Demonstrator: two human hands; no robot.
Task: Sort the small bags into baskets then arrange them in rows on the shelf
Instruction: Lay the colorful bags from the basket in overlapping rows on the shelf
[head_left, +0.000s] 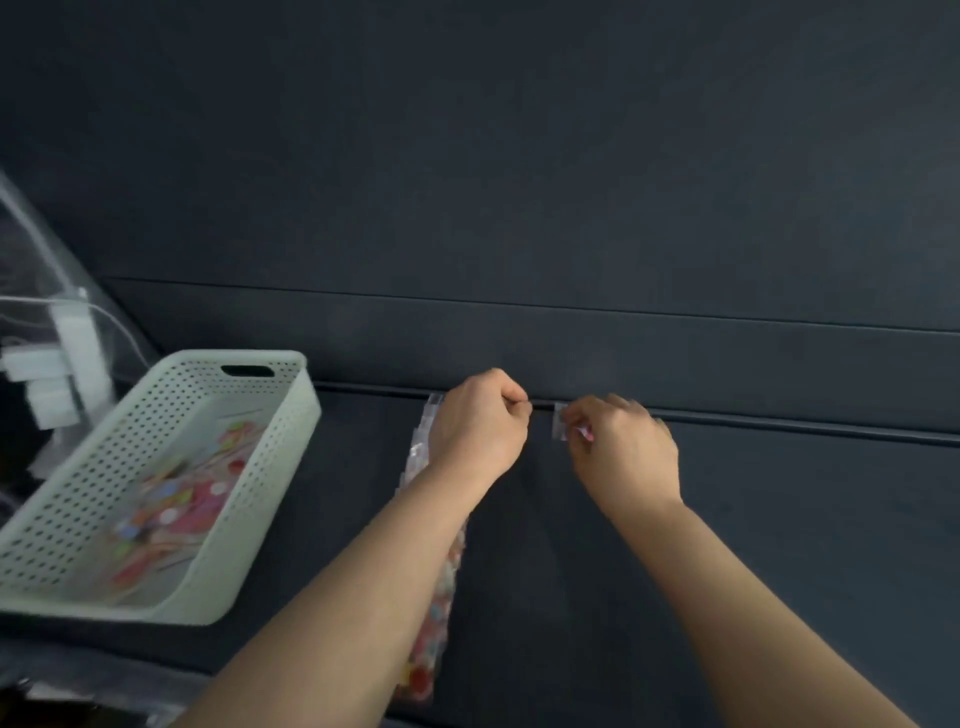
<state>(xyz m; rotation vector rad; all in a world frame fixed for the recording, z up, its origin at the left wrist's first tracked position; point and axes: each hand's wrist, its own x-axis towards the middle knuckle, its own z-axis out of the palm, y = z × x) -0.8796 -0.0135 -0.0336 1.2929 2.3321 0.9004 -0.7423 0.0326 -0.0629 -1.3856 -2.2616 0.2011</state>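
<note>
Far left there's some clear plastic packaging (52, 358) with white blocks in it, which doesn't look like part of the job. Next to it the pale green basket (280, 447) sits on the dark shelf (779, 545) with a loose pile of colourful bags (176, 499) in the bottom (too blurry to say what's in them).

Moving right, a row of bags (415, 675) runs from the near edge back toward the groove (779, 427) at the rear of the shelf. They overlap, and most of the row is hidden under the left forearm. The left hand (480, 423) is at the far end of that row, fingers curled in tight with the thumb against the forefinger. I honestly can't tell if it's pinching anything or is just closed. Just beside it, the right hand (623, 449) is pinching a small bag (562, 425) by its clear top strip, right at the groove and apart from the row.

Handling-wise, my guess is these weigh next to nothing. They look like thin crinkly film, probably slippery against each other, with a lumpy, floppy middle. The flat sealed strip at the top looks like the spot to grab with thumb and forefinger, then lay the bag down rather than drop it. The main risk I see is that forearm dragging the row out of line.
</note>
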